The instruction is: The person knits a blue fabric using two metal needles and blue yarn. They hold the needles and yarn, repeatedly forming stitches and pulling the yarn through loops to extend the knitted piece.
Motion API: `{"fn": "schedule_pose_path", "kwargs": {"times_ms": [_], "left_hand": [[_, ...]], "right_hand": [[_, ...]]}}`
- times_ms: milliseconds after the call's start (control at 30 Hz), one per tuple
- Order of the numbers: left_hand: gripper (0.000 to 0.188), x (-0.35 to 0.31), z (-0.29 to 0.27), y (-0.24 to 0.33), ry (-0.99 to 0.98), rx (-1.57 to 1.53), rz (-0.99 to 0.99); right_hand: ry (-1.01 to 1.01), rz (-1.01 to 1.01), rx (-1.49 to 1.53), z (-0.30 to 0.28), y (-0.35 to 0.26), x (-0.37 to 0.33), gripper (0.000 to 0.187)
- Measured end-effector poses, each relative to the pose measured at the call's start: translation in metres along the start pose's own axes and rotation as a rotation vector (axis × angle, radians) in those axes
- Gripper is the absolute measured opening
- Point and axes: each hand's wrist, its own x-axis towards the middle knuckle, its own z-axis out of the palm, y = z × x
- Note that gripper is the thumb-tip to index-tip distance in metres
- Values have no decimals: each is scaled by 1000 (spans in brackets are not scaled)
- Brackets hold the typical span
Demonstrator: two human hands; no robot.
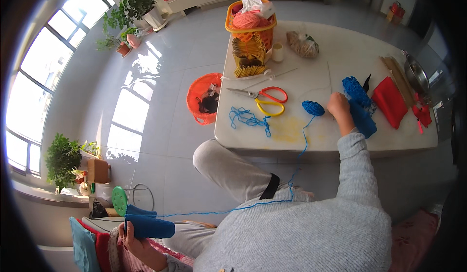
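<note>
"Knitting, deep blue, sits at lower left: who has it?"

"The person's left hand, low beside the lap, its fingers grasping the piece along the edge where a thin knitting needle rises."

"And the right hand?"

"Out at the worktop, fingers curled, just right of a ball of blue yarn. A slender rod reaches toward those fingers; whether they grip it, I cannot tell."

"What joins the two sides?"

"A blue strand, running from the ball over the worktop's near edge, then leftward past the person's grey trousers to the knitting."

"Left of the ball?"

"Scissors with one red and one yellow handle, and nearer the person, a loose blue tangle. Toward the far end stands an orange basket topped with coral yarn, a pleated gold bundle just in front."

"Right of the hand?"

"A textured blue bundle and a flatter blue piece, both close by; then a red cloth and, at the far-right rim, a metal pan."

"On the floor?"

"A red-orange bin with dark contents, beside the worktop's left edge."
</note>
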Motion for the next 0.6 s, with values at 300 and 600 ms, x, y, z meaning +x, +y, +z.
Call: {"fn": "schedule_pose_path", "kwargs": {"times_ms": [300,600], "left_hand": [[11,-20,5,13,-47,-8,3],[10,-27,8,12,-7,-28,-10]], "right_hand": [[-7,-3,-10,-1,6,7,20],[94,-104,149,7,23,5,22]]}}
